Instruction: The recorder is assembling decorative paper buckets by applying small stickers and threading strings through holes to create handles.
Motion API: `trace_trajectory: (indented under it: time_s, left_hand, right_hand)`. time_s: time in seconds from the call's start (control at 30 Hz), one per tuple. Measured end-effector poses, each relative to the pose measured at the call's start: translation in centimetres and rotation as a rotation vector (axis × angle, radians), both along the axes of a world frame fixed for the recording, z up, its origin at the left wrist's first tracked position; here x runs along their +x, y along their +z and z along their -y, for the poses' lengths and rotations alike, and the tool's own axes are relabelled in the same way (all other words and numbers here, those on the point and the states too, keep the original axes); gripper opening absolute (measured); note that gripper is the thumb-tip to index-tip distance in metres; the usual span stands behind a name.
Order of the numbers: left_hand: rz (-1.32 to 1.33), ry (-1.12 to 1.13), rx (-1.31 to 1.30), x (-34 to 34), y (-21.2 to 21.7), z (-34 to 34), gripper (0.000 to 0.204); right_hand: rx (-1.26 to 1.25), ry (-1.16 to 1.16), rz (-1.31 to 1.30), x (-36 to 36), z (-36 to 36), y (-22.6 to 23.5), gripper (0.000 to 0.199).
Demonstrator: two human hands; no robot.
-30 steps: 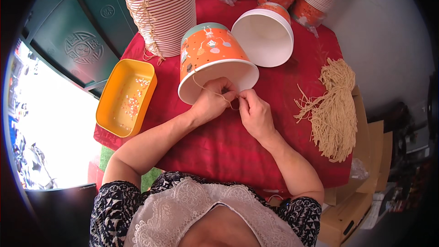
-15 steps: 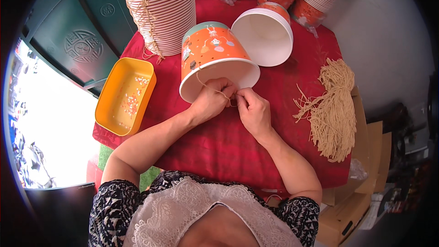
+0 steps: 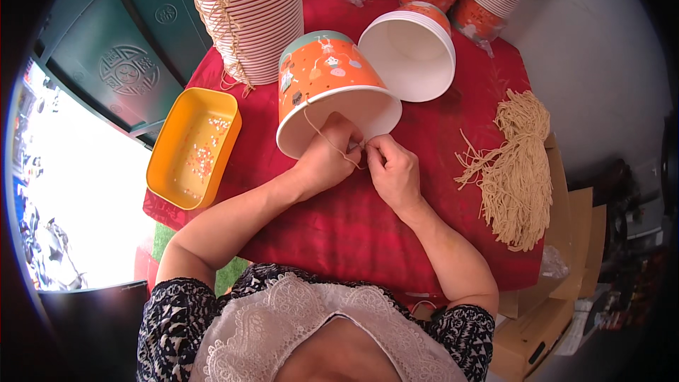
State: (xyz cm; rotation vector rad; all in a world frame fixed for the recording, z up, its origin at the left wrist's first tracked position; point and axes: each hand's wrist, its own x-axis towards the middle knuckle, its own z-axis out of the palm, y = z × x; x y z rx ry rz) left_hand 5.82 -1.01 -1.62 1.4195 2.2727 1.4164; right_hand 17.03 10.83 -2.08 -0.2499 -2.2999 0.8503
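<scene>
An orange paper bucket (image 3: 327,74) with a white rim lies tilted on its side on the red tablecloth (image 3: 353,233), its mouth facing me. My left hand (image 3: 327,158) rests at the bucket's rim and pinches a beige string (image 3: 327,138) that runs from the bucket's wall down to my fingers. Just to its right, my right hand (image 3: 393,170) pinches the same string's end. The fingertips of both hands meet at the rim.
A second bucket (image 3: 414,53) lies on its side behind, white inside showing. A tall stack of buckets (image 3: 251,14) stands at back left, more stacks at the back. An orange tray (image 3: 192,147) with small beads sits at left; a bundle of beige strings (image 3: 516,170) lies at right.
The bucket has tipped a little further toward me, and the string now runs visibly from its wall down to my fingers. Both hands stay together at the rim.
</scene>
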Motion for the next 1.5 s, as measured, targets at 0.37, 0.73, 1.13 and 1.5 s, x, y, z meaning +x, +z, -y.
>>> trace_trajectory:
  time_s: [0.37, 0.73, 1.13, 1.5]
  left_hand:
    - [0.046, -0.028, -0.019, 0.2, -0.2, 0.0, 0.003]
    - [0.071, -0.029, 0.025, 0.0, -0.3, -0.1, 0.001]
    - [0.29, -0.065, -0.058, -0.4, 0.7, 0.0, 0.004]
    - [0.029, -0.025, 0.013, -0.3, -0.5, -0.2, 0.007]
  right_hand:
    - [-0.014, -0.025, 0.045, 0.1, 0.2, -0.1, 0.012]
    - [0.229, 0.006, -0.034, 0.0, 0.0, 0.0, 0.008]
    - [0.274, 0.065, -0.013, 0.0, 0.0, 0.3, 0.011]
    - [0.049, 0.081, 0.041, -0.2, -0.8, -0.5, 0.007]
